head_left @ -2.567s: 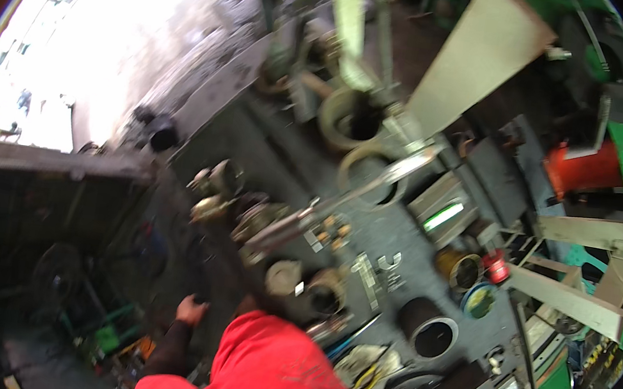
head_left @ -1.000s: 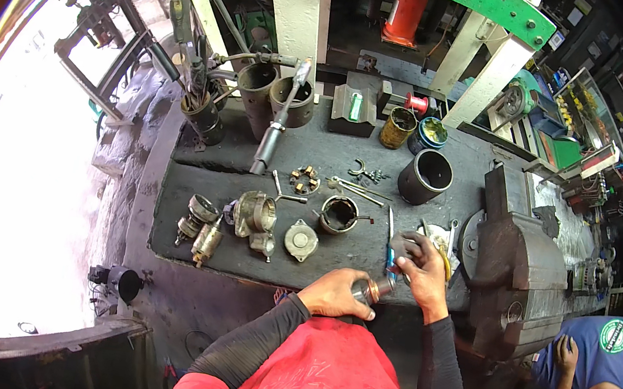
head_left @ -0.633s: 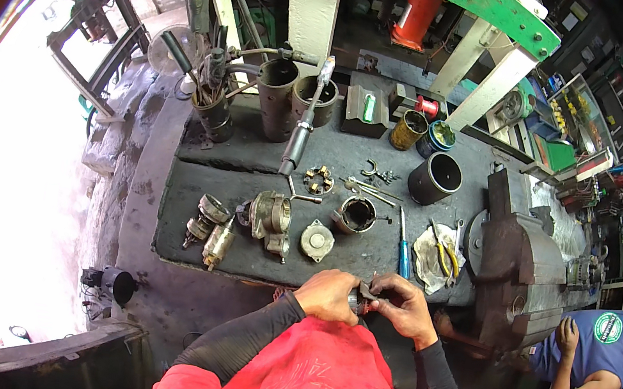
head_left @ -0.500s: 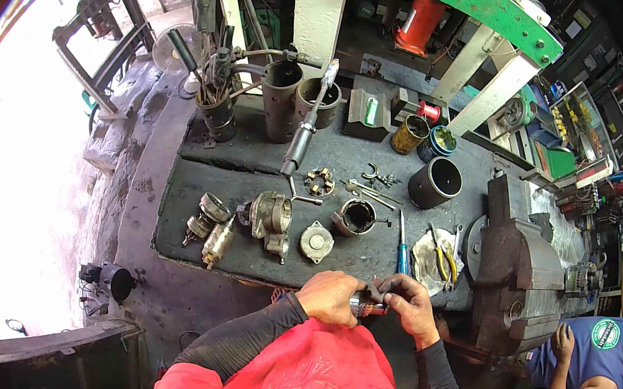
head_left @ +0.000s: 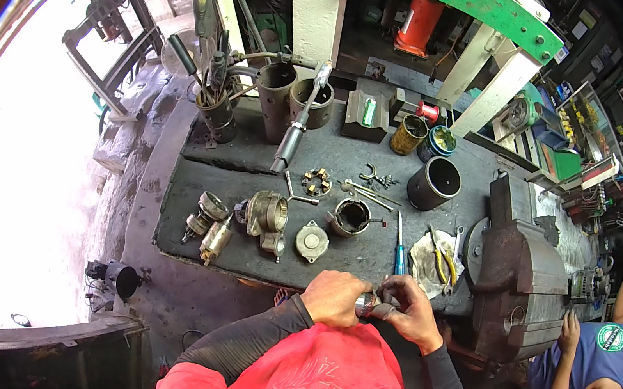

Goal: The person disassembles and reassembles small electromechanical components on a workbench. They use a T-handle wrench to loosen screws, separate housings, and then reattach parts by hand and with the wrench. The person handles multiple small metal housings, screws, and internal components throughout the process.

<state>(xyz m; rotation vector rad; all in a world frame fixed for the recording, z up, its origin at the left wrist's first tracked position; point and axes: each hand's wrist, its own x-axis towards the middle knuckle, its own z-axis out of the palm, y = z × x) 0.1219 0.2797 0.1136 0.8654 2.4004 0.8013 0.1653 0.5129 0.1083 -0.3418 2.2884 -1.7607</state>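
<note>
My left hand [head_left: 331,298] is closed round a starter armature [head_left: 365,305], a metal cylinder with a coppery end, held at the bench's front edge close to my red shirt. Pinched against that end, my right hand [head_left: 412,315] holds a small dark folded strip, mostly hidden by the fingers. Ahead on the bench lie starter parts: a round end cap [head_left: 312,242], an open motor housing [head_left: 351,217], a cast drive housing [head_left: 267,215], a solenoid [head_left: 215,242] and a brush holder [head_left: 317,182]. A blue-handled screwdriver [head_left: 400,255] points away near my right hand.
Yellow-handled pliers [head_left: 444,265] rest on a rag right of the screwdriver. A large vise [head_left: 524,285] stands at the right. Behind are metal cylinders [head_left: 434,183], grease cans [head_left: 409,135] and a tool holder [head_left: 217,119]. Another person [head_left: 596,366] works at far right.
My right hand has turned and drawn closer round the armature's end, so the dark strip shows less. The armature has shifted slightly to the right. The other person's hands have moved.
</note>
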